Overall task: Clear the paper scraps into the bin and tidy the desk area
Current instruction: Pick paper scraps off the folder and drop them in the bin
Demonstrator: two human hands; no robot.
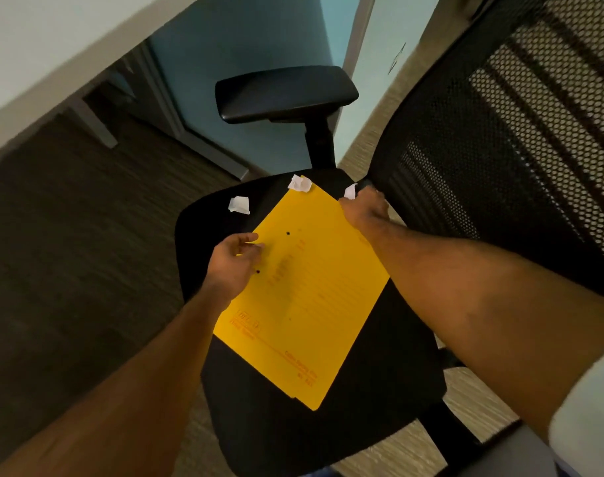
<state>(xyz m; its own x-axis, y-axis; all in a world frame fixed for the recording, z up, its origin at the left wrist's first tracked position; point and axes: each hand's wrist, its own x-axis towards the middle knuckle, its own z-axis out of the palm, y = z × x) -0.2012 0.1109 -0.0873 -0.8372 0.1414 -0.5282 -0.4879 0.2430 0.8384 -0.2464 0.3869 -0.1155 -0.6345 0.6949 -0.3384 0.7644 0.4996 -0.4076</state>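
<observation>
A yellow folder (307, 290) lies across the black seat (390, 342) of an office chair. My left hand (233, 261) grips the folder's left edge, thumb on top. At the folder's far right corner, my right hand (364, 206) is closed around a white paper scrap (350, 191); whether it also pinches the folder I cannot tell. A second crumpled scrap (299, 183) rests at the folder's far corner. A third scrap (239, 204) lies on the seat just left of the folder.
The chair's mesh backrest (520, 139) rises on the right and its armrest (285, 92) stands beyond the seat. A pale desk edge (52, 63) runs across the upper left, with a blue panel (238, 63) behind. Carpet (69, 253) covers the floor to the left.
</observation>
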